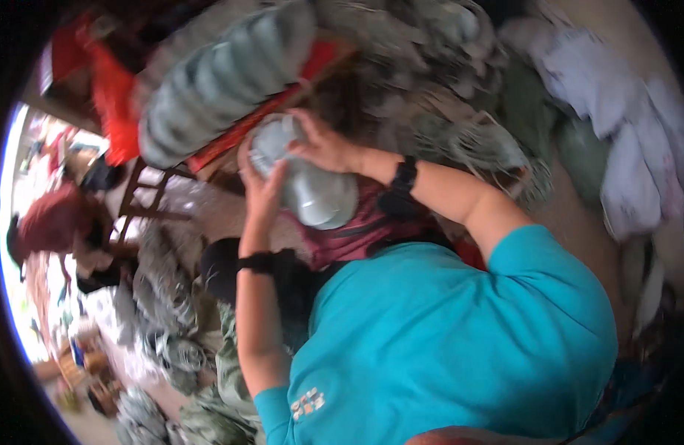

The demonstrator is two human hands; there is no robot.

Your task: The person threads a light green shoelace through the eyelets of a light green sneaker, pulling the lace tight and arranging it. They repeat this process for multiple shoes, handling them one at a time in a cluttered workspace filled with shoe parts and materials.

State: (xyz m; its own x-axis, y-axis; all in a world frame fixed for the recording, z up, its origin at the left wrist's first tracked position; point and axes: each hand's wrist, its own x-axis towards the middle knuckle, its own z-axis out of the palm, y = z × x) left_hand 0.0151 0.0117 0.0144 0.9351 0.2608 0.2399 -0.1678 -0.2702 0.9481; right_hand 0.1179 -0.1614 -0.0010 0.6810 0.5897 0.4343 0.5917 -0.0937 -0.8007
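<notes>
Both hands are raised in front of my body around a pale grey-green, cup-shaped piece [323, 196] with a smooth, rounded lower part. My left hand [262, 182] grips its left side, fingers curled around the edge and thumb up the front. From the right, my right hand [323, 144] holds the upper part, thumb across its face. Its exact kind is unclear through the blur. Just beyond my hands lies a long row of similar nested grey-green pieces [223, 81] on a red-covered surface [312, 63].
Heaps of grey-green pieces with cords or straps [483, 152] fill the far right. White cloth bundles [601, 111] hang or lie beyond. A wooden stool-like frame [150, 193] stands to the left, near a bending person in dark red [56, 222]. More grey-green bundles [164, 278] cover the left floor.
</notes>
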